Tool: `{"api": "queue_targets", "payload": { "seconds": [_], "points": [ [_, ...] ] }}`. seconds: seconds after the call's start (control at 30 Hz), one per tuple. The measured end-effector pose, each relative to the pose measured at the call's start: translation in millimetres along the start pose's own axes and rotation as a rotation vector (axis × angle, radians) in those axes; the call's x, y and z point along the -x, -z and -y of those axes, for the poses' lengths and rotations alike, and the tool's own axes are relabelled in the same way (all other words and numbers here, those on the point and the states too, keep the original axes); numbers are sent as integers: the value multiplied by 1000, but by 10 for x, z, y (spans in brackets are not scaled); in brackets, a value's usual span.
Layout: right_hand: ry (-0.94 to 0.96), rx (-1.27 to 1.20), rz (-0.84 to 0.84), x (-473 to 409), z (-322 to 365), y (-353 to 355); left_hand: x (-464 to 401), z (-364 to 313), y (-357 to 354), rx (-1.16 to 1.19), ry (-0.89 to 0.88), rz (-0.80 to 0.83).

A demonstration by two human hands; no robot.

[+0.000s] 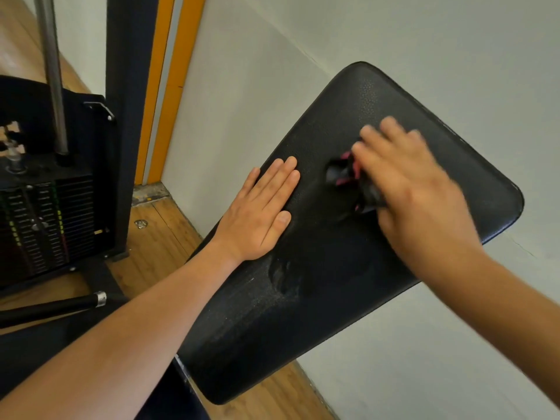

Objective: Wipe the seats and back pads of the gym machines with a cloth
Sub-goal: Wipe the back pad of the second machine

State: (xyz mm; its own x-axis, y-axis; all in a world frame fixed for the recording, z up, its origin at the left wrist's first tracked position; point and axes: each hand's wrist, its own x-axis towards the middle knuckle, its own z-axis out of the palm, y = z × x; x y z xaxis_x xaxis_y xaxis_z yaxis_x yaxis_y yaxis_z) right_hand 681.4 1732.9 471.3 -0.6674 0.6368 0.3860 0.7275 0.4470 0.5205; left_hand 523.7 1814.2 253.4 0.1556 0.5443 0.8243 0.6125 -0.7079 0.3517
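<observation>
On the black padded seat (348, 262), which runs with its long axis from the lower left of the view up toward the upper right corner by the white wall (394, 40), the wiping is judged to be under way. The right hand (415, 189) is laid over a bunched dark cloth with pink trim (345, 174), and the cloth is pressed against the pad under the fingers and palm; the hand is blurred, so motion across the surface is inferred. Only the cloth's left edge can be seen, the rest being hidden beneath the hand. The left hand (260, 210) is spread flat and holds nothing, palm down near the pad's left edge, apparently to steady it.

The cloth is placed in the upper half of the pad. A long stretch of dusty-looking surface, with a scuffed, dented patch (283, 275), lies below and to the left of the right hand, along the pad's long axis and toward the person. This stretch is judged to be unwiped. A stroke drawn down that axis would pass just beside the left hand, which is the nearer of the two to the scuffed patch, so the left hand might need to be lifted or shifted. To the left, well apart from the pad, a weight stack (45, 225) and the dark upright of the machine frame (127, 116) stand on the wooden floor (163, 237).
</observation>
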Motion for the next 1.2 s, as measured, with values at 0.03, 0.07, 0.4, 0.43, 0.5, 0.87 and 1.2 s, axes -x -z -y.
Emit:
{"api": "queue_targets", "payload": {
  "seconds": [0.03, 0.07, 0.4, 0.43, 0.5, 0.87, 1.2],
  "points": [
    [-70, 9, 1, -69, -32, 13, -1, -2, -7, 4, 3, 2],
    [-112, 15, 16, -117, -23, -4, 0, -2, -13, 6, 4, 0],
    [89, 12, 228, 341, 597, -498, 2, 11, 1, 12, -24, -26],
    [90, -13, 221, 360, 576, -462, 3, 8, 1, 11, -25, -26],
    [78, -38, 164, 350, 494, -351, 0, 4, 1, 14, -23, -23],
    [122, 56, 182, 583, 575, -588, -10, -18, 24, 26, -17, -12],
    [294, 111, 282, 750, 627, -632, -2, 0, 3, 9, -25, -28]
  ]
}}
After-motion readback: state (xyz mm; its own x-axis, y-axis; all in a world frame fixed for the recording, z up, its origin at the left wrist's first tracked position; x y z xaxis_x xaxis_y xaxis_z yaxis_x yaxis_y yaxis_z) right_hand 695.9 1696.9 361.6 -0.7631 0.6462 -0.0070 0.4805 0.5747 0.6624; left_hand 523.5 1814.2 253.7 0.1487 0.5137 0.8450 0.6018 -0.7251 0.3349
